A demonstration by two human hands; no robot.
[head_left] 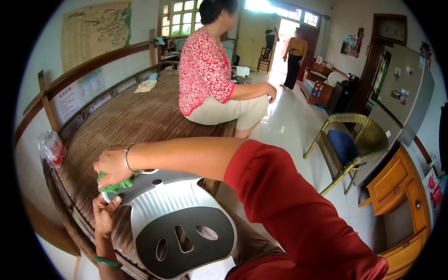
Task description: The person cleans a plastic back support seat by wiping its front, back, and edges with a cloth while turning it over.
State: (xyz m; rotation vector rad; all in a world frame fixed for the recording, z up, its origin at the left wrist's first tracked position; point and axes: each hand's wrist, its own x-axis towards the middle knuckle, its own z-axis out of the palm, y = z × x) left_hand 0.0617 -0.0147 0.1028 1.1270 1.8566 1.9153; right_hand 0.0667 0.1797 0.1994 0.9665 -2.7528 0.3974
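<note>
A grey-and-white plastic chair (170, 199) with cut-out holes and a ribbed white middle lies tilted before me, partly over the bamboo bed. My left hand (105, 212), below a green bangle, grips its far left edge, thumb on top. Reaching across from the right in a red sleeve, my right hand (112, 165) is closed over a green cloth (116, 185) and presses it against the chair's grey upper panel. A silver bangle circles that wrist. The fingertips under the cloth are hidden.
A person in a red patterned top (205, 74) sits on the bamboo bed (107, 126). Beyond, another person (295, 51) stands near the doorway. At right are a wicker chair (333, 161) with a blue cushion, a fridge (396, 93) and a wooden cabinet (396, 186).
</note>
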